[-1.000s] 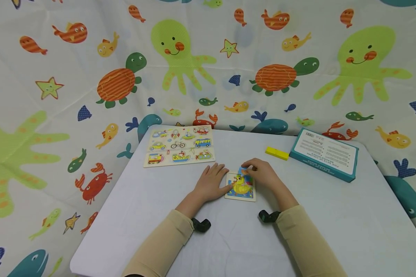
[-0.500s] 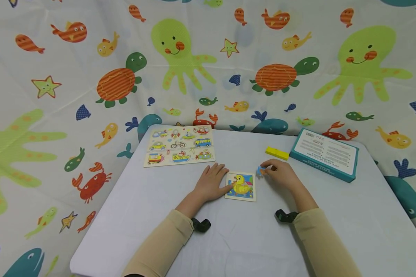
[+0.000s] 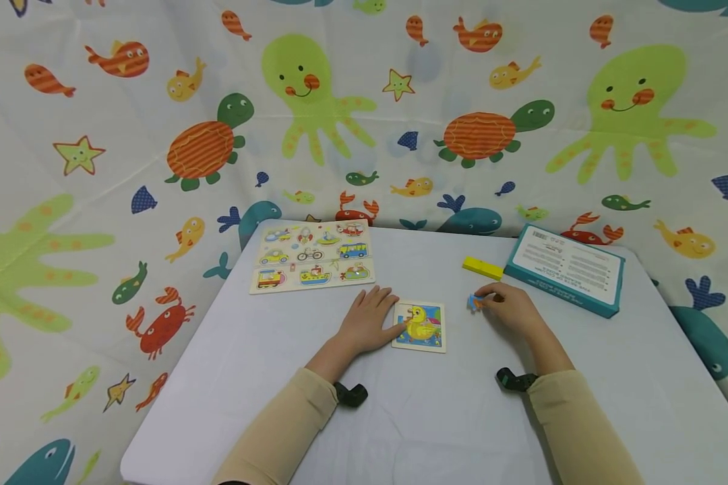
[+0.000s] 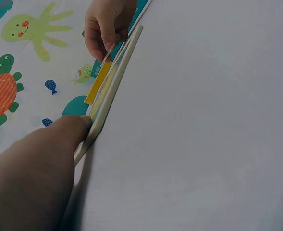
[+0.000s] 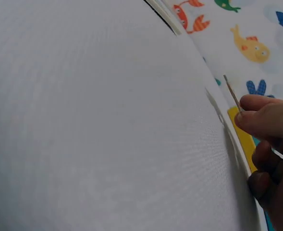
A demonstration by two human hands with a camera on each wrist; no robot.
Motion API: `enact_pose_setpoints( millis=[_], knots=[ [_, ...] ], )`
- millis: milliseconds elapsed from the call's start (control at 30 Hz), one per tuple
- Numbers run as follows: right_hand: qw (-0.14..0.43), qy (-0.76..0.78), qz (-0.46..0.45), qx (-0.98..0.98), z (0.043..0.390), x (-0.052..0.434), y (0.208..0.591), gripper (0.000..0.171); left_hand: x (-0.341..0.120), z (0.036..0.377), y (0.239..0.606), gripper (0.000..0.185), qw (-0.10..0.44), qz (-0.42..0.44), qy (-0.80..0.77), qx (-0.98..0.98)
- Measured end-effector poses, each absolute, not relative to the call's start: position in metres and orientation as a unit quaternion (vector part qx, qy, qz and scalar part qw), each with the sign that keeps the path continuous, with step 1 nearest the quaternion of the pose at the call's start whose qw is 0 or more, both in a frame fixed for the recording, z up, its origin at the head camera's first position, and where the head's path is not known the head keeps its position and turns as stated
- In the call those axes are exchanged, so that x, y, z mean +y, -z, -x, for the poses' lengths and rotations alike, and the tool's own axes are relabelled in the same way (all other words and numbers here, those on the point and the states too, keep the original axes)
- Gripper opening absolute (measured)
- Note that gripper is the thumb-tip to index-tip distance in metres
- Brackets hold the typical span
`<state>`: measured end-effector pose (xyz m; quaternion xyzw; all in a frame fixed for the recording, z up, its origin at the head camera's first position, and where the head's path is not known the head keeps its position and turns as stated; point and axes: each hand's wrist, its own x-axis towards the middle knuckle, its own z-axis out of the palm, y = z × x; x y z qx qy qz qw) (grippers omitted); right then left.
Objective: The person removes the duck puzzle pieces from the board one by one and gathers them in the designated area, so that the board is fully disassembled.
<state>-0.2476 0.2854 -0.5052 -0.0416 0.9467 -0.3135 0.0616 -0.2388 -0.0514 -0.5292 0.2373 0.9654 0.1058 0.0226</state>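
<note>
A small square jigsaw puzzle of a yellow duck (image 3: 423,329) lies in a pale wooden frame in front of the person. My left hand (image 3: 369,325) rests palm down beside it, fingers spread and straight, thumb on the puzzle's left side. In the left wrist view that thumb (image 4: 79,126) presses the frame's edge (image 4: 113,91). To the right of the puzzle, my right hand (image 3: 512,310) pinches a blue and orange puzzle piece (image 3: 474,303) between thumb and fingers. The right wrist view shows this thin piece (image 5: 231,90) edge-on, tilted above the cloth.
A board of vehicle pictures (image 3: 312,256) lies at the back left. Behind the right hand are a yellow block (image 3: 482,267) and a teal box with a white label (image 3: 564,269). A sea-animal curtain (image 3: 364,121) hangs behind the white table (image 3: 364,431).
My right hand has lifted the blue piece away from the puzzle's top edge and carried it rightward. The left hand has stayed in place on the puzzle's side.
</note>
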Motion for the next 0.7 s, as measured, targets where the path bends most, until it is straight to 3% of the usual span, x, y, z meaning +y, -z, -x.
enact_pose_setpoints(
  millis=[700],
  knots=[
    [0.071,0.322,0.045,0.943,0.2474,0.2908,0.5111,0.016,-0.0530,0.2377,0.5282,0.072,0.022,-0.244,-0.104,0.964]
  ],
)
